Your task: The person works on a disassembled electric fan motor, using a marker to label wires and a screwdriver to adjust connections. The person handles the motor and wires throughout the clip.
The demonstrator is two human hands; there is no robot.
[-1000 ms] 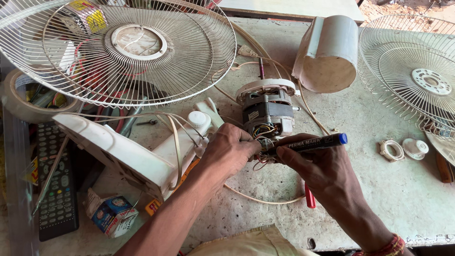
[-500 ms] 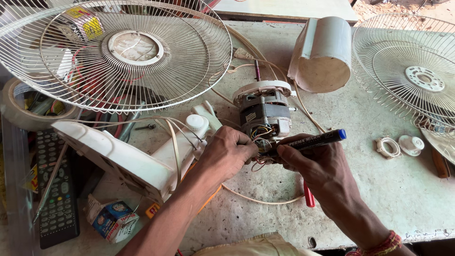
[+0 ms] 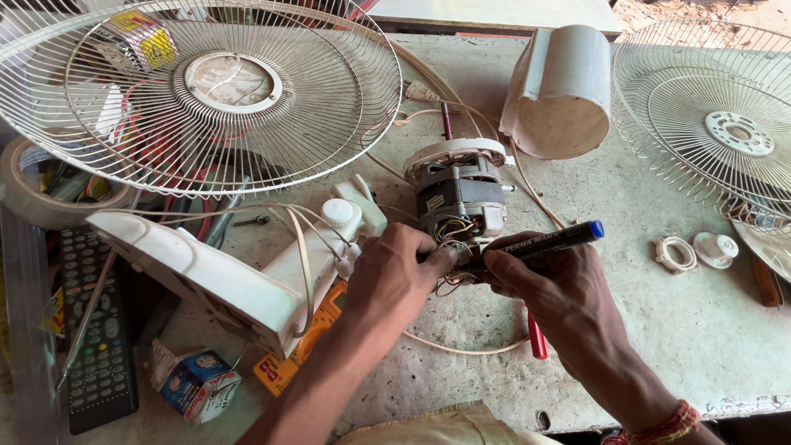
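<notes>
A bare fan motor [image 3: 458, 191] with coloured wires lies in the middle of the grey table [image 3: 700, 330]. My left hand [image 3: 394, 276] pinches the wires at the motor's near end. My right hand [image 3: 560, 284] holds a black marker pen [image 3: 544, 243] with a blue end cap, its tip at the same wires. A white fan base [image 3: 247, 276] lies on its side just left of my left hand, touching it.
A wire fan guard [image 3: 198, 91] leans at the back left, a second guard [image 3: 717, 124] at the right. A white motor cover [image 3: 562, 92] sits behind the motor. A remote control [image 3: 99, 354], a small box [image 3: 196, 383], a tape roll [image 3: 45, 194], two white plastic nuts [image 3: 696, 250] and a red-handled tool [image 3: 537, 338] lie around.
Both hands stay at the motor wires. The marker has tilted slightly and the view has shifted a little to the left.
</notes>
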